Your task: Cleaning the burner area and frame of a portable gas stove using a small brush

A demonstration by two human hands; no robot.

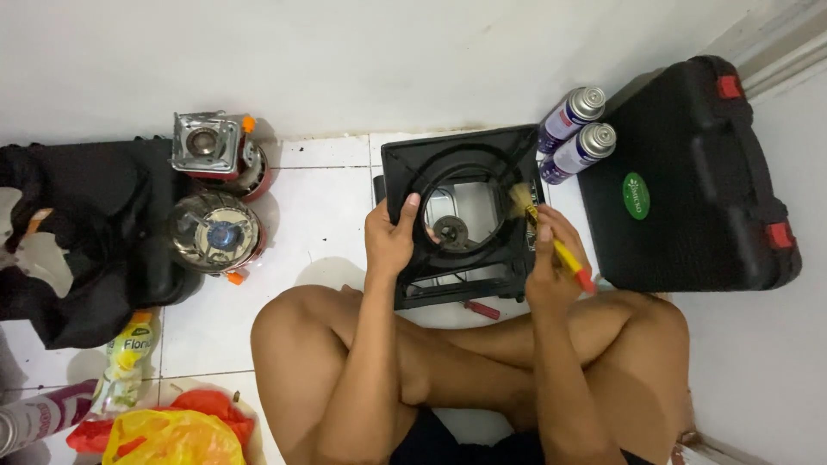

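Black metal, the stove top plate (495,155) stands tilted up on the white tiled floor (319,215), just beyond the person's crossed legs. The left hand (389,241) grips its near-left rim, thumb up over the edge of the round opening, fingers closed round the frame. The right hand (551,258) is at the plate's right side, closed on a yellow-handled brush (551,237) whose pale bristles touch the plate's right rim. A small red tool, perhaps a screwdriver, (482,309) lies on the floor near the plate's base. Far right, two gas canisters (575,136) lie beside a black carry case (689,172). To the left, two small camping burners (215,194) rest against a black bag (86,232).
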